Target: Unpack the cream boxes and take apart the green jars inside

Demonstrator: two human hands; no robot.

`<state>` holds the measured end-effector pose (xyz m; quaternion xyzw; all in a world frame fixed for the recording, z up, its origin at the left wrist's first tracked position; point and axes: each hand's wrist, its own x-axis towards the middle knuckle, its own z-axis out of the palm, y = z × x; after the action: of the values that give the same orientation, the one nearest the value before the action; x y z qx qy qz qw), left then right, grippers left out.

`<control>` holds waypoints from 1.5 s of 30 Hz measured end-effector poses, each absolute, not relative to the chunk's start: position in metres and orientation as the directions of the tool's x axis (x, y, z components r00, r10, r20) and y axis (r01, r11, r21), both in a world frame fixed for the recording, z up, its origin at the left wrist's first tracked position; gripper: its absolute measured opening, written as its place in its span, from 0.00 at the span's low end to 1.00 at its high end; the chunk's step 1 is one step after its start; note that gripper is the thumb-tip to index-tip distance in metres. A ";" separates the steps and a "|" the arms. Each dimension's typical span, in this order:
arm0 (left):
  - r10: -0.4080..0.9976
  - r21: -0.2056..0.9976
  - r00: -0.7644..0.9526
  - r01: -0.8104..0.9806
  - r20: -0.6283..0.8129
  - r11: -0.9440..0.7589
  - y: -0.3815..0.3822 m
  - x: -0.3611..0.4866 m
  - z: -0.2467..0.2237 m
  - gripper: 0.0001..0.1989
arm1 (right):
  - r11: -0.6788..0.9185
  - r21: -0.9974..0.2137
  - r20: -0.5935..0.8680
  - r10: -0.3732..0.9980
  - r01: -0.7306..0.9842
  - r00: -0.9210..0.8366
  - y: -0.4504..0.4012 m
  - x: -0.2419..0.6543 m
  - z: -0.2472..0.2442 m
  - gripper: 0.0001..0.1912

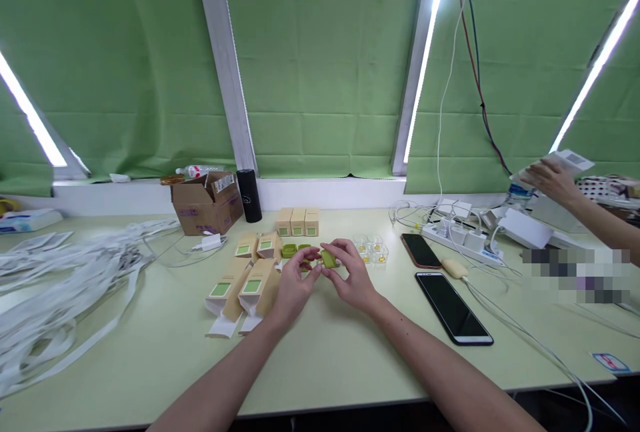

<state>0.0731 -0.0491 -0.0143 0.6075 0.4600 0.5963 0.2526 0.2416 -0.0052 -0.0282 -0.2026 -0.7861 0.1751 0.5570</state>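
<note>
Over the middle of the table, a small green piece (329, 259) is pinched in the fingers of my right hand (351, 277). My left hand (296, 283) has its thumb and fingers close together beside that piece; whether they grip a part of it is hidden. Just behind my left hand sit more green pieces (289, 251). Left of them stand tan boxes with green labels, two of them open (260, 283) with white flaps toward me. Three closed tan boxes (298, 222) stand in a row farther back. Small clear cups with yellow centres (375, 257) are right of my right hand.
White strips (100, 272) cover the left side. A brown carton (207, 202) and a black cylinder (249, 195) stand at the back. Two phones (454, 307), a power strip (463, 244) and cables lie right. Another person's hand (553, 179) holds a white packet at far right.
</note>
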 end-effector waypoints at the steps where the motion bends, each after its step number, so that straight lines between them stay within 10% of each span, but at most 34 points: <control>1: 0.861 0.853 -0.130 0.269 0.492 -0.447 -0.049 0.072 -0.014 0.19 | 0.852 -0.508 0.798 0.521 0.125 -0.303 -0.005 0.242 -0.029 0.28; 18: 0.838 0.765 -0.050 0.440 0.543 -0.470 -0.055 0.077 -0.012 0.21 | 0.926 -0.320 0.833 0.375 0.201 -0.406 -0.004 0.251 -0.029 0.46; 45: 0.688 0.536 0.019 0.611 0.725 -0.582 -0.059 0.078 -0.012 0.17 | 0.832 -0.018 0.935 0.211 0.554 -0.286 -0.008 0.249 -0.021 0.12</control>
<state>0.0777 -0.0588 -0.0122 0.7130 0.4556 0.5317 0.0364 0.2492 -0.0082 -0.0208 -0.2431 -0.7864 -0.1571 0.5458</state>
